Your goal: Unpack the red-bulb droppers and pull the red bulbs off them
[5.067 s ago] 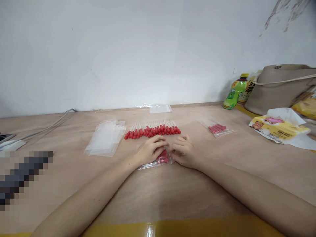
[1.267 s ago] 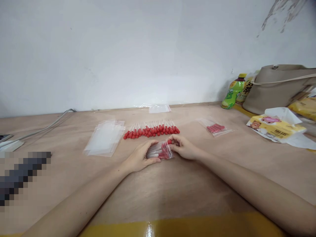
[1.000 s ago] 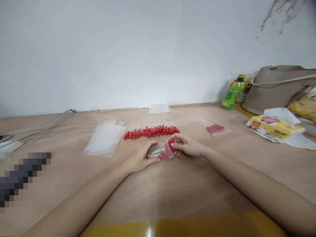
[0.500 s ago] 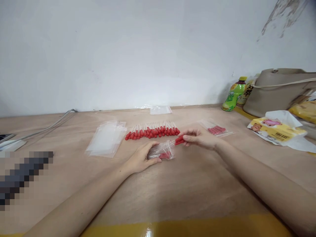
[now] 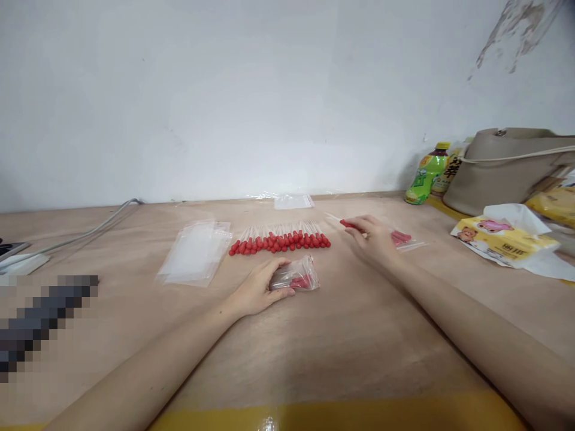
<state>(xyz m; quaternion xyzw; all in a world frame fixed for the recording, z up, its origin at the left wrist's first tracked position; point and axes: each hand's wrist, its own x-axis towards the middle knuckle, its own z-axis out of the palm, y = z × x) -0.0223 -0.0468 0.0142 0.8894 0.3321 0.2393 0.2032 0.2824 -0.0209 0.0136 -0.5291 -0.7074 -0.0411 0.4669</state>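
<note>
A clear zip bag (image 5: 294,276) with several red-headed sticks inside is in my left hand (image 5: 260,286), whose fingers and thumb close around its left part. My right hand (image 5: 371,239) pinches one or more red-headed sticks (image 5: 348,223), the pale shafts pointing away to the upper left. How many it holds is hard to tell. Between the hands and the wall lies a row of loose red-headed sticks (image 5: 281,241), heads toward me. Just beyond my right hand, partly covered by it, a filled clear bag (image 5: 401,238) lies flat with red heads showing.
A stack of clear flat bags (image 5: 193,254) lies left of the row, and another small stack (image 5: 293,202) is by the wall. On the right stand a green bottle (image 5: 426,173), a beige handbag (image 5: 494,170) and a yellow tissue pack (image 5: 503,236). A grey cable (image 5: 99,224) runs at left.
My right hand has moved right and away from the bag's mouth, carrying the red-headed sticks, now clear of the bag. My left hand keeps its grip on the bag.
</note>
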